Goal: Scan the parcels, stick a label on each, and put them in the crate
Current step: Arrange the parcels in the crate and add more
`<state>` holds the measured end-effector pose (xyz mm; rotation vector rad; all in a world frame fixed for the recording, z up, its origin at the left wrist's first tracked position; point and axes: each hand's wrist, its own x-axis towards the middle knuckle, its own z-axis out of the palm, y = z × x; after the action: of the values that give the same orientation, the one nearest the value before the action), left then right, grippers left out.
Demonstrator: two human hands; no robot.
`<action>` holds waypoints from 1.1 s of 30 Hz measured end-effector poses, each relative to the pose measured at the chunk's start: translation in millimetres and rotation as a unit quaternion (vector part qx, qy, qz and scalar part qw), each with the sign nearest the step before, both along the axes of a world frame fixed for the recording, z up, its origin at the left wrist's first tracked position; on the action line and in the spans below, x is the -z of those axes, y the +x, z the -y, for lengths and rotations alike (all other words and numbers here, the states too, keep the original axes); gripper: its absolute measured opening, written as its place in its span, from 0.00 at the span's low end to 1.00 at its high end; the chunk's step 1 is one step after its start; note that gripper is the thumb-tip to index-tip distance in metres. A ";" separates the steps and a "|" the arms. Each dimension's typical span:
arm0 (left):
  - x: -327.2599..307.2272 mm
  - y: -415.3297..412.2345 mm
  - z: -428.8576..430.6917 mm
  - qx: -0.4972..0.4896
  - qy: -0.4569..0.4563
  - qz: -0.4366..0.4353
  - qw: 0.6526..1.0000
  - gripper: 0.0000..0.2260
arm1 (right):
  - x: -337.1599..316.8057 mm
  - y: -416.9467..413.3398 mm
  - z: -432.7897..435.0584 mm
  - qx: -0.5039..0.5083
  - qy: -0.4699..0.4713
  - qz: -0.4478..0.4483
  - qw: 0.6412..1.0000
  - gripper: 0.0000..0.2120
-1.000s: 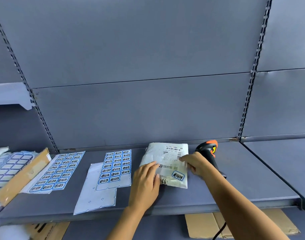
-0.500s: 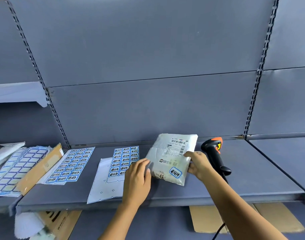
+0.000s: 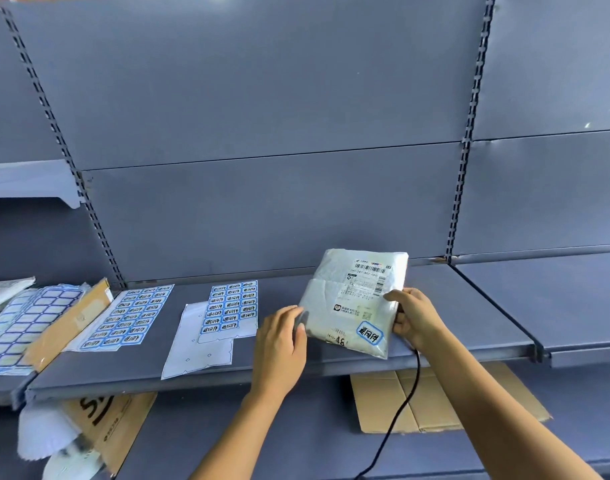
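A white plastic parcel point(image 3: 352, 303) with a barcoded shipping slip is tilted up off the grey shelf point(image 3: 476, 306). A blue-edged label point(image 3: 369, 334) is stuck near its lower right corner. My right hand point(image 3: 416, 318) grips the parcel's right edge, thumb on the front. My left hand point(image 3: 281, 344) holds the lower left edge with curled fingers. Two sheets of blue labels point(image 3: 230, 306) point(image 3: 130, 317) lie on the shelf to the left. The scanner is hidden; only its black cable point(image 3: 400, 410) shows. No crate is in view.
More label sheets point(image 3: 26, 327) and a cardboard strip point(image 3: 67, 323) lie at the far left. Flattened cardboard point(image 3: 438, 400) sits under the shelf on the right, and a cardboard box point(image 3: 106, 424) with white bags on the left. A slotted upright point(image 3: 464, 168) divides the back panels.
The parcel has been raised off the shelf and tilted up, and now covers the scanner. My left hand moved from beside the parcel onto its lower left edge.
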<state>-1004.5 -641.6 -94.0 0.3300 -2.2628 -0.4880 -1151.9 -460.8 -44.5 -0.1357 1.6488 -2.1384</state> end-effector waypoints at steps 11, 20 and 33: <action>20.8 52.8 -75.5 -0.010 0.069 0.008 0.998 0.21 | 16.9 37.9 -94.7 0.007 0.003 -0.012 1.000 0.04; 38.1 46.4 -202.9 0.180 0.123 0.103 0.971 0.17 | 49.3 109.4 -282.4 0.170 0.015 0.007 0.985 0.05; 110.3 121.7 -448.6 0.529 0.087 0.272 0.799 0.10 | 109.0 401.5 -517.6 0.537 -0.003 0.123 0.835 0.08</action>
<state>-882.8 -193.0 -204.3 -0.9098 -2.8105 -1.3000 -750.4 56.8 -153.5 1.3085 1.7340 -2.6975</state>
